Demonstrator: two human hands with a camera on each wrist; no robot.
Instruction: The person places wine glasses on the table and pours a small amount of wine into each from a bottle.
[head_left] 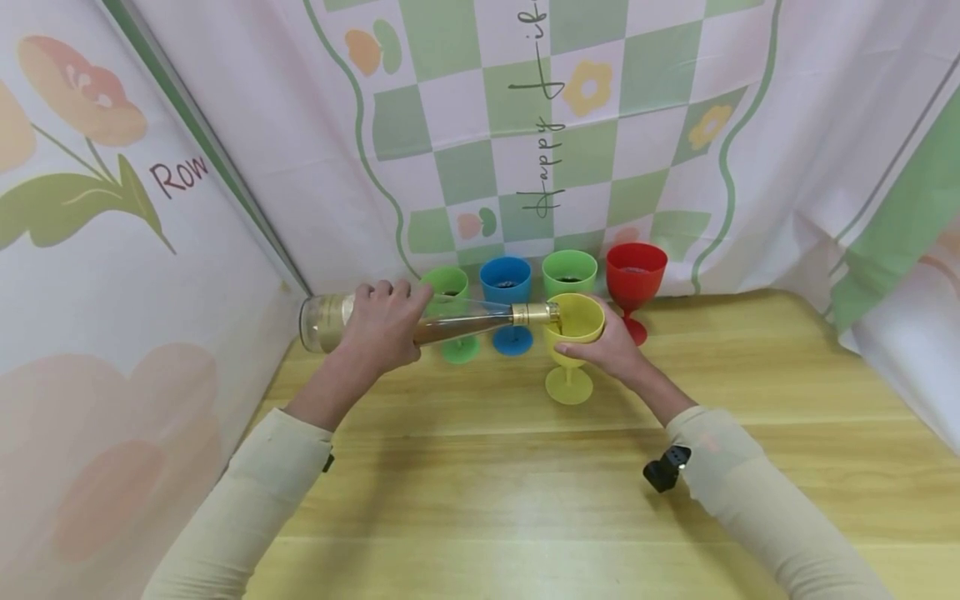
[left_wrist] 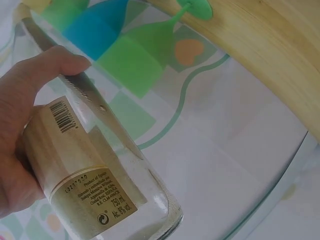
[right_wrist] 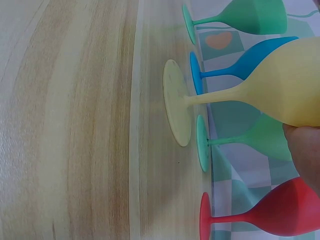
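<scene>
My left hand (head_left: 384, 325) grips a clear glass wine bottle (head_left: 465, 323) round its body, tipped nearly level. Its gold neck points right, and the mouth sits at the rim of a yellow plastic goblet (head_left: 568, 354). Reddish-brown liquid lies along the bottle's lower side. In the left wrist view, the bottle's tan label (left_wrist: 100, 195) reads 750 ml. My right hand (head_left: 611, 346) holds the yellow goblet upright round its bowl from the right, thumb at the front. In the right wrist view, the goblet's round foot (right_wrist: 176, 107) shows close over the table; some yellowish liquid shows inside the bowl.
Behind stand a green goblet (head_left: 461, 348), a blue goblet (head_left: 513, 340), a second green goblet (head_left: 570, 265) and a red goblet (head_left: 636, 292), in a row along the back of the wooden table (head_left: 480, 500). Dark liquid shows in several. A patterned curtain (head_left: 517, 125) hangs right behind them.
</scene>
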